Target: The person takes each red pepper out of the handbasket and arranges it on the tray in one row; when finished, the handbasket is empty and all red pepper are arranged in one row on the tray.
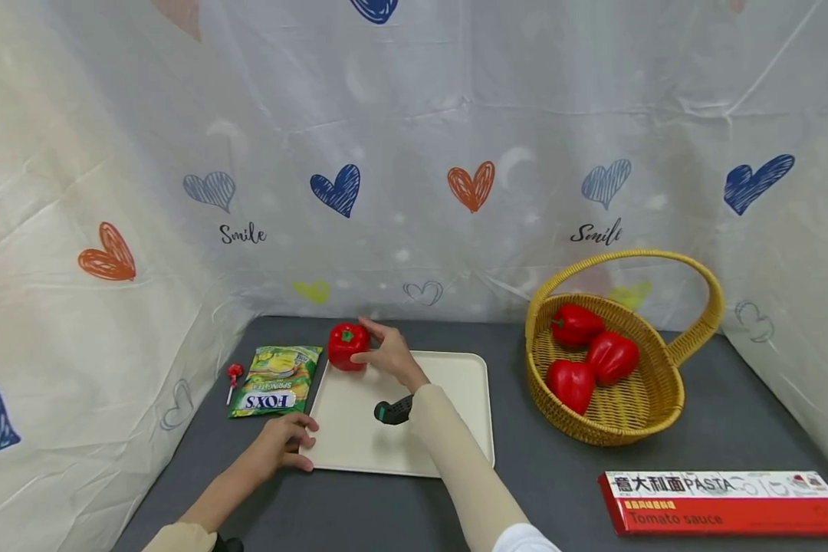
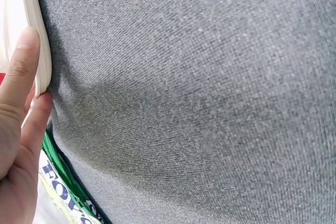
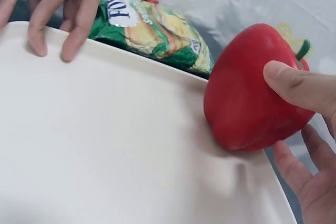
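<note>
My right hand (image 1: 392, 356) grips a red bell pepper (image 1: 346, 349) with a green stem, thumb on one side and fingers round the other. The pepper is at the far left corner of a cream rectangular tray (image 1: 345, 429), and in the right wrist view the pepper (image 3: 244, 93) overlaps the tray's rim. At the near left corner, my left hand (image 1: 283, 443) holds the tray's edge. Its fingers (image 3: 73, 35) curl over the rim in the right wrist view. From the left wrist, the thumb (image 2: 23, 59) shows against the tray's outer rim.
A green and yellow FOX'S candy bag (image 1: 276, 379) lies left of the tray, with a red lollipop (image 1: 234, 372) beside it. To the right stands a yellow wicker basket (image 1: 610, 433) with a tall handle, holding three red peppers (image 1: 612, 358). A red and white pasta box (image 1: 724, 502) lies front right.
</note>
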`<state>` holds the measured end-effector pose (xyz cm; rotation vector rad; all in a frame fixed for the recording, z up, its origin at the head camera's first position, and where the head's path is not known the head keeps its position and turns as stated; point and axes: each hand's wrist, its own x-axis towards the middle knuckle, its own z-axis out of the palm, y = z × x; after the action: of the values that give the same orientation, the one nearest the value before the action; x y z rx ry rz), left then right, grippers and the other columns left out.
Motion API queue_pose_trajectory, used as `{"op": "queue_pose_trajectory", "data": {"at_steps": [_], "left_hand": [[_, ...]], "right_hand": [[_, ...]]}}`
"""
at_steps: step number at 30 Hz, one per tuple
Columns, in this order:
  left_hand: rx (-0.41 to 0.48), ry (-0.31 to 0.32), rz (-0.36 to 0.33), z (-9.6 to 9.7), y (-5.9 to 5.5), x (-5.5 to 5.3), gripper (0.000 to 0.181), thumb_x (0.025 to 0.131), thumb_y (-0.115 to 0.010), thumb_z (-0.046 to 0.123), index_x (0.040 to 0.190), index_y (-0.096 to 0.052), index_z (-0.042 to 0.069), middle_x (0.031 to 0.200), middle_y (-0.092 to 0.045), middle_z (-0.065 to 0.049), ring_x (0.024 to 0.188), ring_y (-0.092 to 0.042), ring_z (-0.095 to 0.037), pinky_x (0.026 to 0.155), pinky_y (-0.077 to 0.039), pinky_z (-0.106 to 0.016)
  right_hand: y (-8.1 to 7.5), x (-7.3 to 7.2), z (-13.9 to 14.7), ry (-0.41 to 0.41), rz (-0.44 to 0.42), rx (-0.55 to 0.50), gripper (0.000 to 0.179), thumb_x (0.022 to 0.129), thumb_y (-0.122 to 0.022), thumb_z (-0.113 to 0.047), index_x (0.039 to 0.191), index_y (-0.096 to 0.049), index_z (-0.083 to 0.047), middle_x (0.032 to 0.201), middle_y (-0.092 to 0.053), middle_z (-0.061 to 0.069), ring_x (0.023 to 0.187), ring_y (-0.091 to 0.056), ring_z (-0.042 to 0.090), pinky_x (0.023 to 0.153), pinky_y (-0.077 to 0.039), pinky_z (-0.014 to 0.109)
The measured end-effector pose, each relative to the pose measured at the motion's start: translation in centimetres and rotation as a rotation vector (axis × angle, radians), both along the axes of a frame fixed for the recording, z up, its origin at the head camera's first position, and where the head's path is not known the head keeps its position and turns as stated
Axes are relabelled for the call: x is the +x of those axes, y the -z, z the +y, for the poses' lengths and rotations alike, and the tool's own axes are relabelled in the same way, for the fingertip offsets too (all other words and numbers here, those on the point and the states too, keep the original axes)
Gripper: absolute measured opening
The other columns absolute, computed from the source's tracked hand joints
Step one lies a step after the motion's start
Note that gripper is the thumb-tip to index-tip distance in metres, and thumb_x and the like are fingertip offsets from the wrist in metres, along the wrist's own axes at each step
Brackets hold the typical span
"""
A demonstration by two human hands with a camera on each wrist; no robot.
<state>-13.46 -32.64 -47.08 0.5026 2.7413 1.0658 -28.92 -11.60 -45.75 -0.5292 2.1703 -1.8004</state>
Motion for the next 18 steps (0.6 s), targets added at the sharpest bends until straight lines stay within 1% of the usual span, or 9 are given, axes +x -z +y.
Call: {"op": "queue_pose_trajectory", "data": {"at_steps": [4,7,9,10,15,18], "left_hand": [[0.000,0.007,0.006,0.5,0.2,-0.2,0.025,0.061,-0.088,0.008,0.075,-0.068,0.002,0.102,-0.060,-0.013,0.086,-0.058,-0.020,0.067,-0.053,-0.031],[0.011,0.008,0.000,0.6,0.4,-0.4,0.025,0.061,-0.088,0.008,0.074,-0.068,0.002,0.102,-0.060,-0.012,0.086,-0.059,-0.019,0.067,-0.052,-0.031],[0.007,0.010,-0.006,0.6,0.6,-0.4,0.025,0.061,-0.088,0.008,0.074,-0.068,0.002,0.102,-0.060,-0.011,0.087,-0.058,-0.018,0.068,-0.052,-0.030],[0.003,0.015,-0.002,0.5,0.6,-0.4,0.025,0.061,-0.088,0.009,0.073,-0.068,0.002,0.101,-0.060,-0.011,0.086,-0.059,-0.018,0.067,-0.052,-0.030],[-0.042,0.037,-0.010,0.1,0.3,-0.5,0.023,0.062,-0.088,0.012,0.073,-0.070,0.004,0.101,-0.060,-0.009,0.086,-0.058,-0.019,0.068,-0.053,-0.030],[-0.046,0.036,-0.015,0.0,0.1,-0.5,0.022,0.062,-0.088,0.011,0.072,-0.069,0.005,0.100,-0.059,-0.009,0.085,-0.057,-0.019,0.067,-0.053,-0.030]], "right_hand": [[-0.3,-0.1,1.1,-0.023,0.015,0.019,0.071,0.080,-0.077,-0.006,0.142,-0.047,-0.020,0.148,-0.042,0.002,0.137,-0.036,0.025,0.105,-0.034,0.041],[-0.7,-0.1,2.5,-0.076,0.044,0.003,0.068,0.081,-0.076,-0.006,0.142,-0.047,-0.017,0.147,-0.042,0.003,0.136,-0.037,0.027,0.106,-0.033,0.044],[-1.3,0.0,3.7,-0.132,0.062,-0.027,0.066,0.083,-0.074,-0.004,0.142,-0.047,-0.013,0.147,-0.043,0.006,0.135,-0.037,0.029,0.106,-0.033,0.045],[-1.9,0.2,4.4,-0.163,0.075,-0.035,0.063,0.084,-0.073,-0.004,0.141,-0.047,-0.009,0.146,-0.043,0.009,0.135,-0.038,0.031,0.105,-0.034,0.044],[-3.7,0.9,7.8,-0.266,0.115,-0.082,0.055,0.086,-0.070,-0.005,0.138,-0.050,-0.005,0.142,-0.048,0.011,0.130,-0.046,0.026,0.096,-0.044,0.035],[-4.1,1.4,9.9,-0.300,0.120,-0.121,0.052,0.088,-0.069,-0.005,0.137,-0.051,-0.004,0.142,-0.048,0.013,0.128,-0.047,0.025,0.093,-0.046,0.033]]}}
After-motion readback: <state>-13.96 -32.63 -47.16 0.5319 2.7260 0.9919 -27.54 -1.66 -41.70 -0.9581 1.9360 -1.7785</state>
